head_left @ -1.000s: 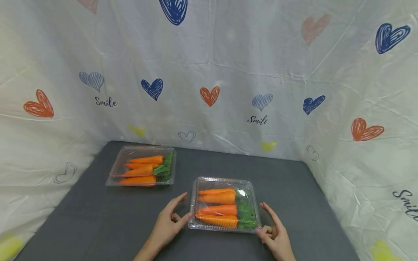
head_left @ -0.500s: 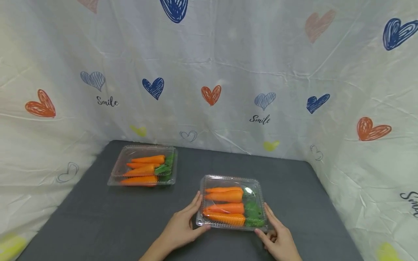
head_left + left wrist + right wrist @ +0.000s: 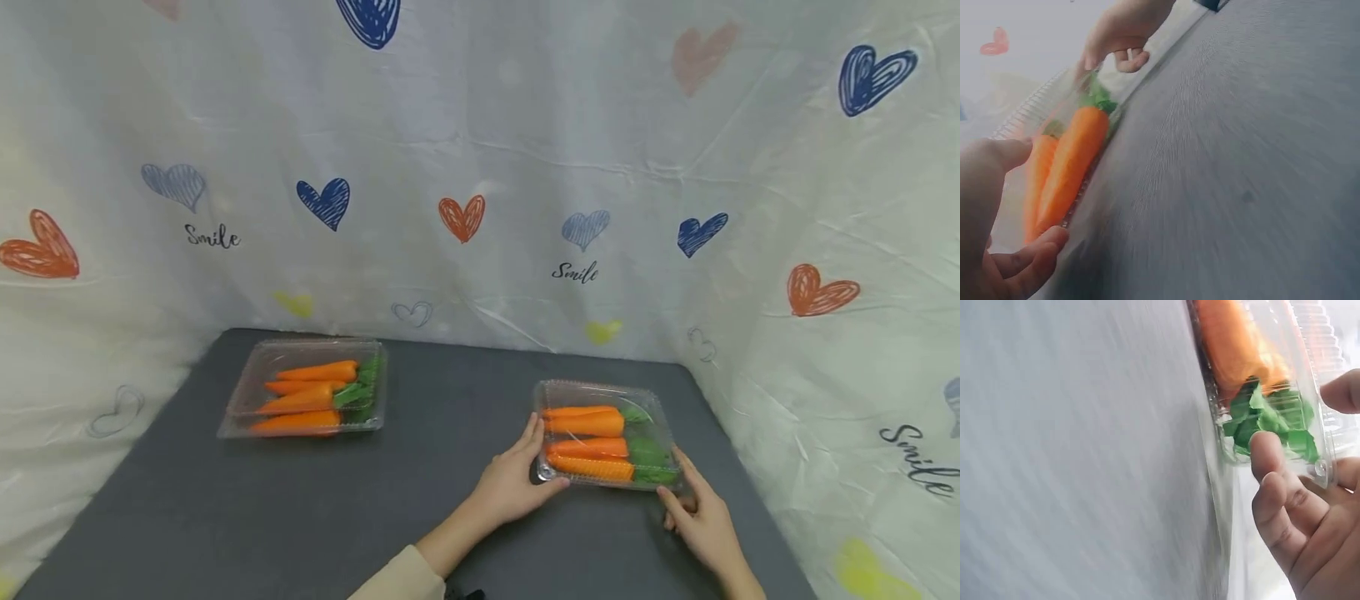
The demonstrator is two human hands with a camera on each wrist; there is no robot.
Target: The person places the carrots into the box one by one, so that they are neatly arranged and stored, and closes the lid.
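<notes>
A clear plastic clamshell container [image 3: 600,392], lid down, is at the right side of the dark table. Several orange carrots [image 3: 588,447] with green tops lie inside it. My left hand [image 3: 510,487] grips its left side, thumb at the front corner and fingers along the side. At the opposite end, my right hand [image 3: 703,518] pinches the right edge. In the right wrist view, the fingers [image 3: 1266,453] curl at the end with the green leaves [image 3: 1266,415]. The left wrist view shows the thumb and fingertips on either side of the container.
Another clear clamshell container [image 3: 251,392] of carrots [image 3: 315,372] stands at the back left of the grey table [image 3: 262,517]. A white curtain [image 3: 517,167] printed with hearts rises behind the table and along both sides.
Both hands have closed in on the near container's sides. It has moved right and further back, away from me. The back-left container has stayed put on the table; the head view has shifted slightly.
</notes>
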